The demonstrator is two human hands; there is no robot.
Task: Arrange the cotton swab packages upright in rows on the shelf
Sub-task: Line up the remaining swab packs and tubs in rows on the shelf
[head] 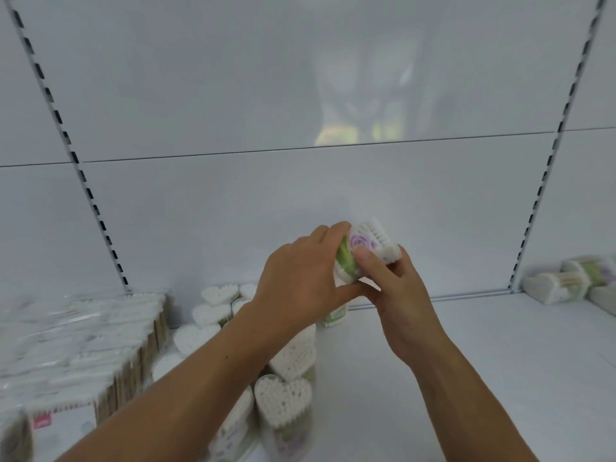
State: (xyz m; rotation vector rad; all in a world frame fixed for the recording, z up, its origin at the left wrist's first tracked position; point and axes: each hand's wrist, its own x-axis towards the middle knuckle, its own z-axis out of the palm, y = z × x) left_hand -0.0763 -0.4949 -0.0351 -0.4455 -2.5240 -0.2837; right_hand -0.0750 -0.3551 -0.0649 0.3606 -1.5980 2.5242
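Note:
Both hands hold one cotton swab package (365, 248) above the white shelf (500, 355), tilted, with a purple rose and a green band on its wrapper. My left hand (300, 281) grips its left end. My right hand (396, 295) pinches it from below and the right, thumb on the label. Several heart-shaped swab packages (283, 398) stand upright in rows on the shelf under my left forearm, reaching back to the wall (220, 295). One more upright package (333, 316) shows just below my hands.
Flat bags of wooden-stick swabs (83, 345) are stacked at the left. A few swab packages lie on their sides at the far right (566, 285). The shelf's back panel has slotted uprights (533, 228) on both sides.

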